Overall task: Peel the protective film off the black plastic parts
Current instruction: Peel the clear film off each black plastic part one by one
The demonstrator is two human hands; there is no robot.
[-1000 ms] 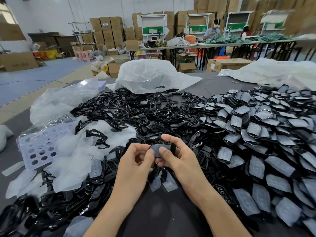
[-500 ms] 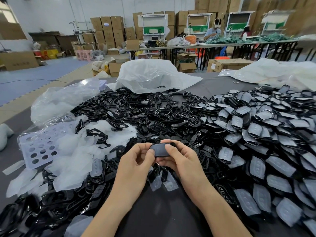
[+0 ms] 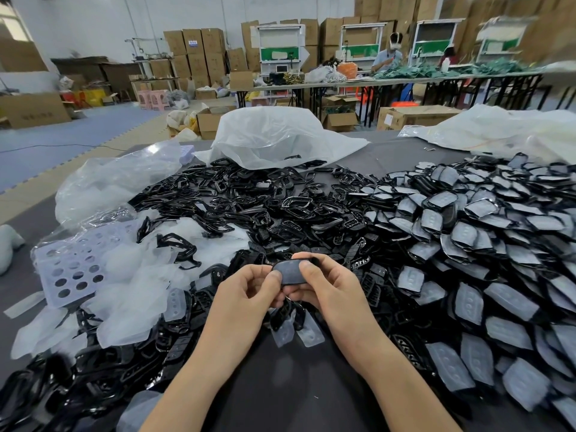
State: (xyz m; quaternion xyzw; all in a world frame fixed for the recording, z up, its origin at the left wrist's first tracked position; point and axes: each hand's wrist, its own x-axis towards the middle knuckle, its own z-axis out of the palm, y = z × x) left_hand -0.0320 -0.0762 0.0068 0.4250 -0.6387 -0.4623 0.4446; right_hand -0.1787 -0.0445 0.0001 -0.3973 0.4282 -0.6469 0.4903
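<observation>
Two hands at work over the desk (image 3: 280, 388): the left hand (image 3: 246, 294) pinches the film-covered black part (image 3: 291, 272) at one end, while the right hand (image 3: 330, 289) curls round the other (thumb pressed on top), just above the heaped parts.

glossy black plastic parts (image 3: 249, 207); matt grey film (image 3: 291, 271).

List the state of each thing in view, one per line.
black part: film still on, held in both hands.
left hand: pinches the part's left edge.
right hand: pinches its right side, thumb on film.
right pile: parts still filmed.
middle pile: parts bare.
loose films: peeled off, heaped at left.
</observation>
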